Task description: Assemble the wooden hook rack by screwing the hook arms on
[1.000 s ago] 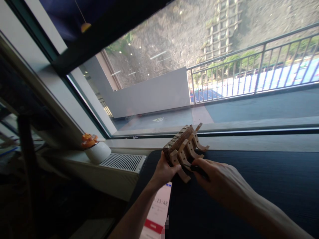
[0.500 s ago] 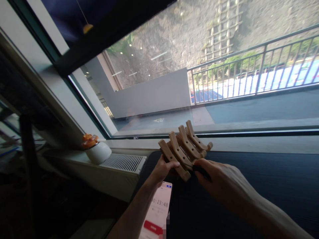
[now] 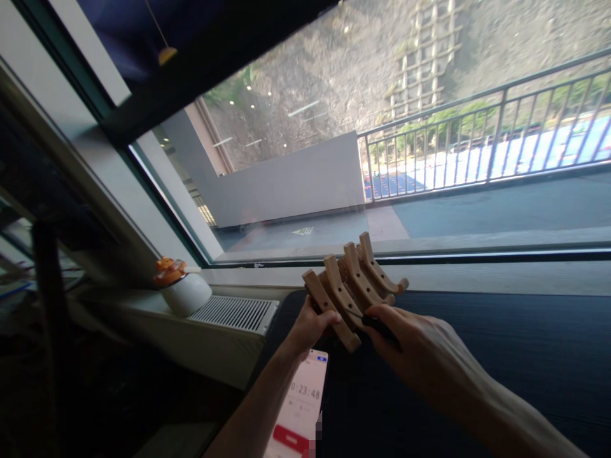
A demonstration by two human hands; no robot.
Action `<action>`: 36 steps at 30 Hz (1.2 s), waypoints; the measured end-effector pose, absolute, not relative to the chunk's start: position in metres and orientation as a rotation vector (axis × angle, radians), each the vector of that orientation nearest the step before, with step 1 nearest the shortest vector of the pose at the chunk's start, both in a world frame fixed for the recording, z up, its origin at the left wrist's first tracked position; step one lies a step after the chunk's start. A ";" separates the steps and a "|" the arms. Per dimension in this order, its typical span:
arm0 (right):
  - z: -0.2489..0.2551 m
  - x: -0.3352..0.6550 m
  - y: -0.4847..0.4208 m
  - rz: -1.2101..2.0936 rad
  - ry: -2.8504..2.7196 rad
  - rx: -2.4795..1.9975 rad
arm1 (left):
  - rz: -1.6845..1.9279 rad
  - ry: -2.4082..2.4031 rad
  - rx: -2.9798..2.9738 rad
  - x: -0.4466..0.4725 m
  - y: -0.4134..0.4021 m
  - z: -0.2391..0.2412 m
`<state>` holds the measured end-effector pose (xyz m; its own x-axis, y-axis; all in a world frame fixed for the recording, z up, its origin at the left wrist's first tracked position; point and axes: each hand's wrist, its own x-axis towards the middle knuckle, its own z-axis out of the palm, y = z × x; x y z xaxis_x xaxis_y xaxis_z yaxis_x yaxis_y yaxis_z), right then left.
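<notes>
A wooden piece with several curved hook-like arms [image 3: 356, 283] is held up above a dark table [image 3: 501, 343], just in front of the window. My left hand [image 3: 310, 327] grips its left end, fingers curled round it. My right hand [image 3: 420, 346] is closed on a small dark tool [image 3: 379, 326], whose tip touches the lower edge of the wooden piece. The tool is mostly hidden by my fingers.
A phone [image 3: 298, 410] showing a running timer lies on the table under my left forearm. A white pot with an orange lid [image 3: 181, 286] stands on the sill at the left, beside a vent grille [image 3: 233, 312]. A large window [image 3: 382, 140] fills the background.
The wooden piece has been turned over: its ridged back faced up a second ago, now its curved arms face up. Both hands kept their hold and barely shifted.
</notes>
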<state>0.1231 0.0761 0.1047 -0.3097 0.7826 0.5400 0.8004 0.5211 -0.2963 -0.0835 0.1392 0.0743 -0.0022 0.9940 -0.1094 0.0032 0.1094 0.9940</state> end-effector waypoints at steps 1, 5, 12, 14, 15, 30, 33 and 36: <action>0.104 0.122 0.076 -0.067 -2.107 -1.234 | 1.144 1.259 1.138 -0.082 0.139 0.074; 0.104 0.119 0.075 -0.145 -2.093 -1.089 | 1.193 1.241 1.184 -0.078 0.136 0.075; 0.103 0.119 0.074 -0.163 -2.145 -1.052 | 1.244 1.232 1.262 -0.072 0.134 0.075; 0.101 0.119 0.075 -0.156 -2.156 -1.056 | 1.250 1.230 1.281 -0.071 0.134 0.074; 0.101 0.118 0.075 -0.156 -2.160 -1.054 | 1.251 1.229 1.291 -0.071 0.135 0.073; 0.103 0.115 0.071 -0.169 -2.156 -1.128 | 1.204 1.316 1.464 -0.073 0.134 0.066; 0.103 0.111 0.068 -0.238 -2.144 -1.099 | 1.212 1.292 1.446 -0.073 0.135 0.065; 0.098 0.103 0.062 -0.332 -2.150 -1.050 | 1.238 1.250 1.428 -0.072 0.137 0.063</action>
